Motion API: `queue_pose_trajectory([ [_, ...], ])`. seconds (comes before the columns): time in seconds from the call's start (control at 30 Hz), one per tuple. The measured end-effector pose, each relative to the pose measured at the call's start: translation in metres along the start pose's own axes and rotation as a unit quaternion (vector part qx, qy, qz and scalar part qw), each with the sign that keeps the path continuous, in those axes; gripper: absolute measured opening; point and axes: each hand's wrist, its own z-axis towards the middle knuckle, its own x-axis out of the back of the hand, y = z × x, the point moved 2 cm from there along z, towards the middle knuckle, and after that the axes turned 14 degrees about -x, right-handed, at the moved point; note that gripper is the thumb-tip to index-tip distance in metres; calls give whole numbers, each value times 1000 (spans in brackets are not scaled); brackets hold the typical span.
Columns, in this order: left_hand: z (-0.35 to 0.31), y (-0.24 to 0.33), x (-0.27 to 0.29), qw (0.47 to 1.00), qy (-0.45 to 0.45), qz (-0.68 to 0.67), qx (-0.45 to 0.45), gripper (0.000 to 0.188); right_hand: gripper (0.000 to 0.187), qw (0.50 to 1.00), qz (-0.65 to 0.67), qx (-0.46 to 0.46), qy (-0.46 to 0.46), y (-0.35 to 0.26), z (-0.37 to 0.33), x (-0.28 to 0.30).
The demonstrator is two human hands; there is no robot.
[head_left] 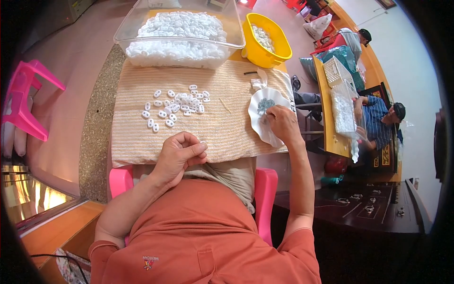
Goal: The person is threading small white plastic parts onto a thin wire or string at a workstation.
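My left hand (182, 154) is above the front edge of the towel-covered table, thumb and forefinger pinched on a small white piece that is mostly hidden by the fingers. My right hand (283, 124) reaches into a white dish with a wavy rim (261, 132), fingertips pressed together beside a patch of small grey-green pieces (266, 106). Whatever those fingertips hold is hidden. Left of the dish, a loose group of white oval plastic pieces with two dark holes each (184, 102) lies partly heaped, partly spread on the striped towel (222, 128).
A clear plastic bin (179, 49) full of white pieces stands at the back, beside a yellow tub (279, 47). A thin stick (226, 105) lies on the towel. Pink stool (33, 94) at left. At right, a person in a striped shirt (376, 118) works at another table.
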Motion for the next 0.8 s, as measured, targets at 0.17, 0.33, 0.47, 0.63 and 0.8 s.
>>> queue_pose_trajectory([
  [0.17,0,0,0,1000,-2,-2,1,10,12,999,-6,-16,-35,1,2,1],
  [0.33,0,1,-1,1000,-3,0,3,10,12,998,-16,-26,-57,-1,3,3],
  [0.47,1,1,0,1000,-7,13,1,8,12,995,-34,-47,-82,-7,4,7],
  [0.63,1,0,0,1000,-3,12,0,8,12,995,-35,-46,-83,-4,3,7],
  [0.8,1,0,0,1000,-2,8,0,9,12,994,-42,-53,-89,-6,0,7],
])
